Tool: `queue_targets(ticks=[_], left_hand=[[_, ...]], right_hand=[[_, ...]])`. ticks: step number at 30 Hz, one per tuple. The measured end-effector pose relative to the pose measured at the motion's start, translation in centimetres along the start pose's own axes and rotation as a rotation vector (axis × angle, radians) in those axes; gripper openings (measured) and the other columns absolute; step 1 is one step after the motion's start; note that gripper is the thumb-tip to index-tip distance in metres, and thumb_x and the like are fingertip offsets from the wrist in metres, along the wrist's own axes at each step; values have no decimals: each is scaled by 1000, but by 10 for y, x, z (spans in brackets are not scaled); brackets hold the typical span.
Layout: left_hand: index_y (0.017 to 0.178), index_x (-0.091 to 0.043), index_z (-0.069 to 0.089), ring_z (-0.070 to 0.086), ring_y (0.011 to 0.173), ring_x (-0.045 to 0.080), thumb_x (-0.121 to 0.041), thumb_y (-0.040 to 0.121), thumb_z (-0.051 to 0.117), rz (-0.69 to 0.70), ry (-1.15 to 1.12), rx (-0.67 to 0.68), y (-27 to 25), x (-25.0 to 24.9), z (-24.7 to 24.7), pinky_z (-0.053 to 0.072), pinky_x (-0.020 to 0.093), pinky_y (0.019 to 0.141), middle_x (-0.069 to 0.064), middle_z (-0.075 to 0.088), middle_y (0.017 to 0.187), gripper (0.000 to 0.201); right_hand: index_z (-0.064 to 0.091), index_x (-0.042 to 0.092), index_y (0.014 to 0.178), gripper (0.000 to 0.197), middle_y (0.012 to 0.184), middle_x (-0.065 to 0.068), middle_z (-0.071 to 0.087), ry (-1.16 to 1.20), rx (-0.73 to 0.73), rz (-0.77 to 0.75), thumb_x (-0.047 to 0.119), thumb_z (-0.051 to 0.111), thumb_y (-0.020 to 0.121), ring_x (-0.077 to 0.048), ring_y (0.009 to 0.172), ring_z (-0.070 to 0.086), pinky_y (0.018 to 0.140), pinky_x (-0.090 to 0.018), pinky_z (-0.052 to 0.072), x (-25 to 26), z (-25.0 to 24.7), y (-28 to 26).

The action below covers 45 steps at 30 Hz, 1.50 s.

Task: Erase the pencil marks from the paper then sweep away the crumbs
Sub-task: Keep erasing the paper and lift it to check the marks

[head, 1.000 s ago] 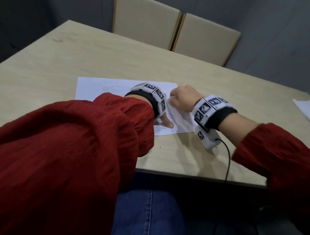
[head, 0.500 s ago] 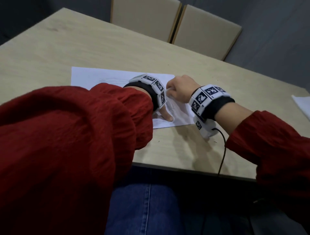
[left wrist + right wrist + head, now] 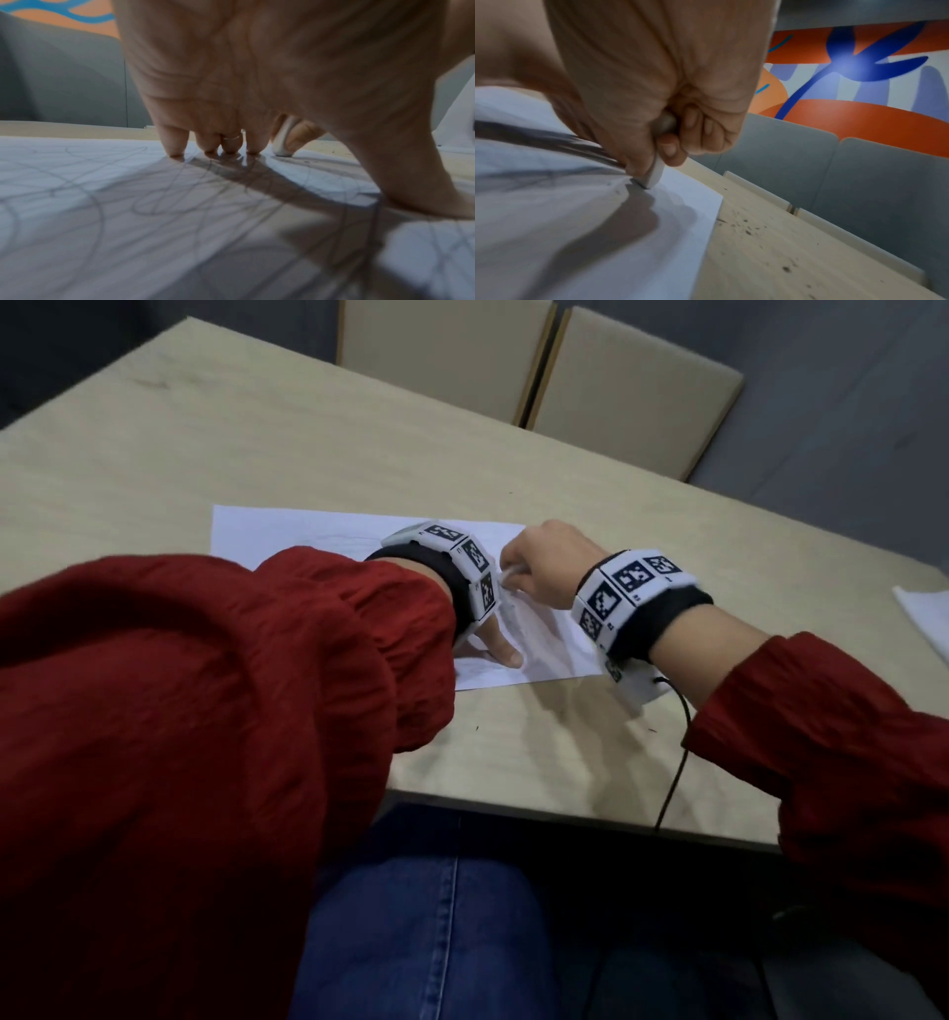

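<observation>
One paper (image 3: 318,534), one eraser (image 3: 655,172) pinched by right hand (image 3: 547,564), left hand (image 3: 257,71) pressing sheet

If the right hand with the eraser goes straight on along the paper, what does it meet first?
Probably the paper's edge, then bare table strewn with dark crumbs. The right hand pinches the eraser, tip on the sheet. Beyond, the way looks free, though depth is unclear.

No readable text anywhere; only black-and-white square marker patterns on the white wrist bands (image 3: 634,588).
</observation>
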<state>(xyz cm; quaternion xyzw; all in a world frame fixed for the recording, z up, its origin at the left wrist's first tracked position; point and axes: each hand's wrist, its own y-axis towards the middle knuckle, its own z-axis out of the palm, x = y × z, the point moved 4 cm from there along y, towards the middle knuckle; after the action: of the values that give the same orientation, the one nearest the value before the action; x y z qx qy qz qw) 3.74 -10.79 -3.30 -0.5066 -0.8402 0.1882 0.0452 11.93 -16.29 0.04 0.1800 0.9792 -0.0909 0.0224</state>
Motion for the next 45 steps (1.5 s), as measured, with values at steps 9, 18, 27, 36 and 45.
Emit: queue_targets(ticks=[9,18,27,36,45], left_hand=[[142,-19,45,46,130,28,-90,27,64,-9,-15,-1,-6,-1,-4,39,43,107,9,43,149,136],[151,-13,27,33,140,29,-74,64,70,7,17,35,-6,-2,-3,30,42,113,12,32,155,115],[154,-16,18,25,145,29,-93,36,62,-49,32,14,-4,4,-1,28,49,115,8,19,160,147],[150,-15,29,32,140,30,-94,25,61,-24,52,-6,-2,2,0,32,48,112,11,28,155,151],[155,-18,7,19,146,29,-85,47,69,-48,19,-12,-2,5,1,22,49,117,7,13,161,141]], right_hand=[[70,10,86,15,82,-11,67,-38,25,-65,12,56,82,-33,80,60,74,-40,53,-1,-8,-18],[66,-2,75,15,78,-17,69,19,-24,-22,2,52,79,-34,78,63,74,-39,54,5,-9,15],[70,25,97,14,92,3,66,-60,86,-71,33,67,85,-20,90,58,69,-31,45,-4,-13,0],[70,19,96,17,93,6,64,-2,46,-111,26,69,81,-20,88,59,73,-33,48,-8,9,-5],[69,25,95,13,97,3,67,-69,-66,-68,27,66,83,-23,94,61,70,-30,43,4,-11,21]])
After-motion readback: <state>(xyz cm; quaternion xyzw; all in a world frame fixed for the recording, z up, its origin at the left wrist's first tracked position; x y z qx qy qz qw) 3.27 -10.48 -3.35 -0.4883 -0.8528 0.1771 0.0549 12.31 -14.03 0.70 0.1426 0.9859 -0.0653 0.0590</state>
